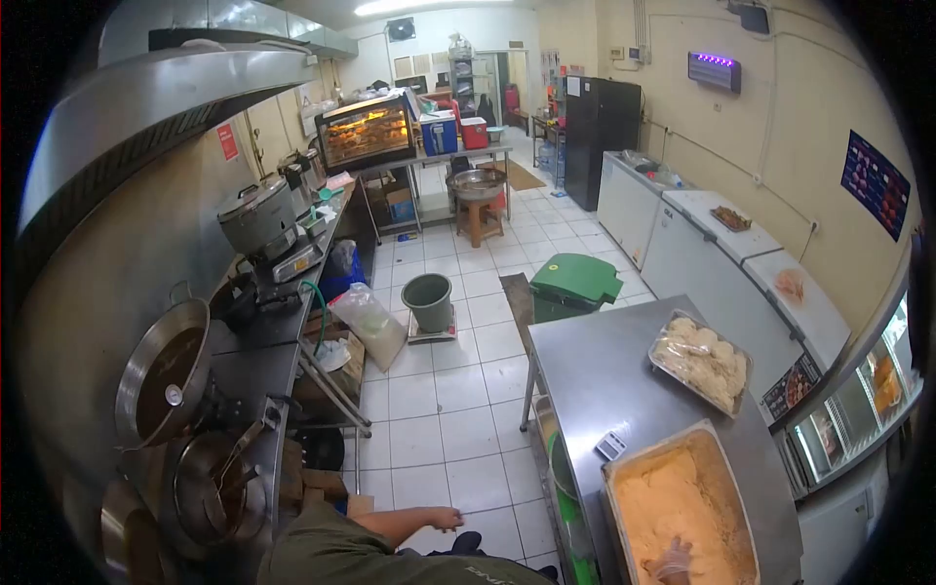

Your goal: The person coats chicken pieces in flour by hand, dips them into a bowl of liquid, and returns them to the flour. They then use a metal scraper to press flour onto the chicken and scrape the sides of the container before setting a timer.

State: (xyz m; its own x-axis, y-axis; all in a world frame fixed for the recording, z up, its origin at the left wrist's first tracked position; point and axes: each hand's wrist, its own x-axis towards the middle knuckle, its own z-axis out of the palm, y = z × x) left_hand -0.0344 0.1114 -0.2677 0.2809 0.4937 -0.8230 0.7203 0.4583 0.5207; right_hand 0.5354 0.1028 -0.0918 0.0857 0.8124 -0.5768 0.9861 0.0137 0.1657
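Little writing can be read: a red sign [227, 141] on the steel wall panel at 10 o'clock, a dark poster [875, 183] on the wall at 2 o'clock and pale lettering [487, 570] on the dark garment at the bottom edge are all too small or blurred to be made out. No brand is legible. The tray of orange coating [682, 497] is set on the near end of the steel table [604, 380], at about 5 o'clock in the view. Its long axis is laid roughly from 6 to 12 o'clock, leaning a little towards 11, with the near short end cut by the bottom edge. The right hand [673, 564] is seen at that near end, resting on the orange surface in what looks like a thin clear glove. It is cropped by the frame, so how far it is closed, and whether anything is gripped, cannot be told. The left hand [446, 517] is held out over the white floor tiles at 6 o'clock, well apart from the tray, fingers loosely spread and nothing in them. A small grey device [610, 446] is placed just beside the tray's far left corner, at 10 o'clock of it — its face is unreadable. A second tray [702, 363], filled with pale pieces under clear film, is laid further along the table at 12 to 1 o'clock, its long axis angled towards 10 o'clock. Beyond the table's far end a green bin [575, 280] is found, with a grey bucket [430, 300] at 9 o'clock of it.
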